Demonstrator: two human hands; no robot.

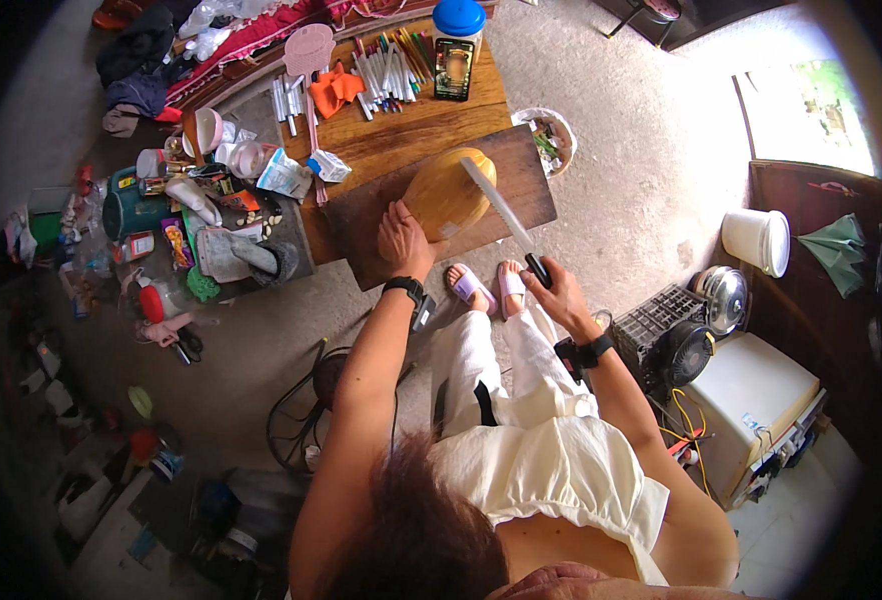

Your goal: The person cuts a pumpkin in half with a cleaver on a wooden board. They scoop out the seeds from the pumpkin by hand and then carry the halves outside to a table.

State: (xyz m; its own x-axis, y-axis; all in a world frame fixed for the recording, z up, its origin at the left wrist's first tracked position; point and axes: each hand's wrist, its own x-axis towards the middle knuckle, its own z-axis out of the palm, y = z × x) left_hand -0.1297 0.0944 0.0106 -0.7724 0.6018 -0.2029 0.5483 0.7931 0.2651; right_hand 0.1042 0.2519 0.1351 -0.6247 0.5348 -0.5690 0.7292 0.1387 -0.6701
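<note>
A large, oval yellow-orange squash or melon lies on a dark wooden cutting board. Against its near left end rests my left hand, fingers curved over the rind and holding it. My right hand is wrapped round the black handle of a knife with a long, toothed-looking blade. The blade slants up and left, its tip at the far right end of the squash. Whether the edge has entered the rind I cannot tell.
The board lies across a wooden table bearing many pens, an orange cloth, a phone and a blue-lidded container. Cluttered jars and a stone mortar stand left. A waste basket stands right of the table.
</note>
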